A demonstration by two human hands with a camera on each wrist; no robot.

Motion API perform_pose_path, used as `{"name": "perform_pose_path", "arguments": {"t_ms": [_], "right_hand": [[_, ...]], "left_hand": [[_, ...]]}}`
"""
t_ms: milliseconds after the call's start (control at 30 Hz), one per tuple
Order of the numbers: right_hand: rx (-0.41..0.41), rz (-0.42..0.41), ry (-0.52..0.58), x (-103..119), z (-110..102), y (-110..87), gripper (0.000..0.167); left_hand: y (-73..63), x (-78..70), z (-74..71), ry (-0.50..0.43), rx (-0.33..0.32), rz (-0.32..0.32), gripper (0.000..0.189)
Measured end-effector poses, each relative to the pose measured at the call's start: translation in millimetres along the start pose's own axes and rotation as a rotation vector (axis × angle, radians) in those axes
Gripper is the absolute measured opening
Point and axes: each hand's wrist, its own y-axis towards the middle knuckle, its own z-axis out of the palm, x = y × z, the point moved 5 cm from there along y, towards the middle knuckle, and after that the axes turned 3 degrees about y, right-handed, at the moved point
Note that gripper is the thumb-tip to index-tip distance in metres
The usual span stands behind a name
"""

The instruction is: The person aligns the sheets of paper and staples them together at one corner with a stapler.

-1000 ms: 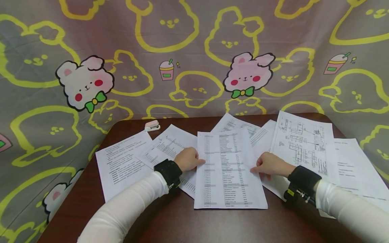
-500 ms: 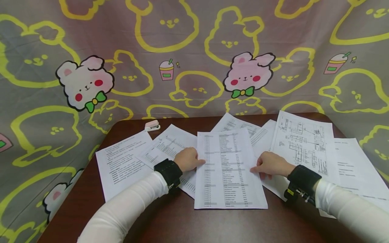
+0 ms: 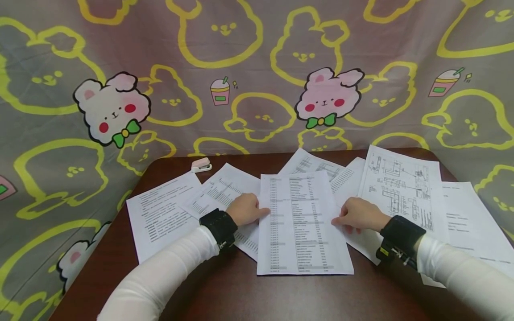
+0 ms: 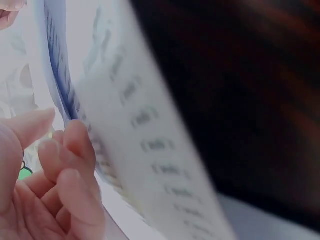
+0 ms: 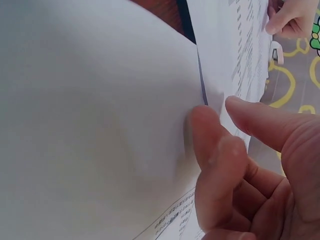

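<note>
Left wrist view shows fingertips (image 4: 79, 136) head hides; left hand (image 3: 245, 209) and right hand (image 3: 361, 215) seemingly pinch paper (image 3: 302, 232).

Office-like desk (image 3: 241, 298), printed sheets (image 3: 303, 223), pink stapler (image 3: 201, 165), cartoon curtain (image 3: 261, 67) behind

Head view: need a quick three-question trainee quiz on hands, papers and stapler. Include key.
1. Fill in: the left hand has its ____ over the left edge of the central tabular printout.
2. Multiple choice: which hand is nearer the sheet with technical drawings? (A) left hand (B) right hand
3. True or false: the pink stapler lies on the table, held by neither hand.

Key: 1. thumb; 2. B; 3. true.
</note>
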Motion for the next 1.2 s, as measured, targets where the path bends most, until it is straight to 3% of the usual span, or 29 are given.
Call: {"name": "perform_pose_path", "arguments": {"t_ms": [433, 833, 1200], "right_hand": [[-0.009, -0.001, 0.000, 7, -5, 5.3, 0.023], [-0.123, -0.099, 0.030, 20, -3, 22.4, 0.022], [-0.170, -0.156, 0.019, 53, 3, 37.5, 0.021]], "left_hand": [[-8.9, 21.1, -14.9, -0.029, -0.036, -0.014, 0.041], [-24.7, 50.5, -27.6, -0.072, -0.101, -0.018, 0.036], [-35.0, 79.6, -43.6, -0.089, -0.180, -0.009, 0.037]]}}
